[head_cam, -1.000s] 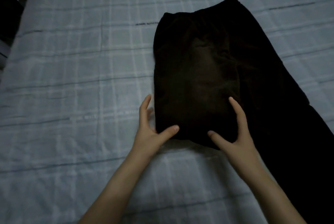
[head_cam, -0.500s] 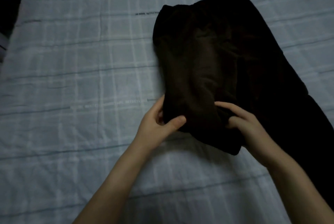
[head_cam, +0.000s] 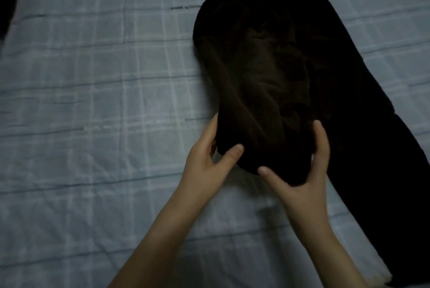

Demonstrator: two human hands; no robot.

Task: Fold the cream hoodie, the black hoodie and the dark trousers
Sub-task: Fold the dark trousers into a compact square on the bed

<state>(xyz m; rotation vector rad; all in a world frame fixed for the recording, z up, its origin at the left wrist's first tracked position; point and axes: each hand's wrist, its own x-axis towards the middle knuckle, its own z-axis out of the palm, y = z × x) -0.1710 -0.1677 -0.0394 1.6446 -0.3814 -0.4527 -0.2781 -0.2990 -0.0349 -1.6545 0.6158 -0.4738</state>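
A dark, folded garment lies on the bed, partly on top of a longer dark garment. The longer one runs from the far middle to the near right like trousers. Which task piece the bundle is cannot be told in this dim light. My left hand grips the bundle's near left corner, thumb on top and fingers under the edge. My right hand grips the near right corner, thumb in front and fingers up the side. The bundle's near end is slightly raised off the sheet.
A pale blue plaid sheet covers the bed to the left and in front of the garments. The bed's dark left edge shows at the top left. A pale strip of cloth peeks out under the long garment at the bottom right.
My hands went from resting open against the bundle's near end to gripping its two corners. The near end has lifted and bunched up a little.
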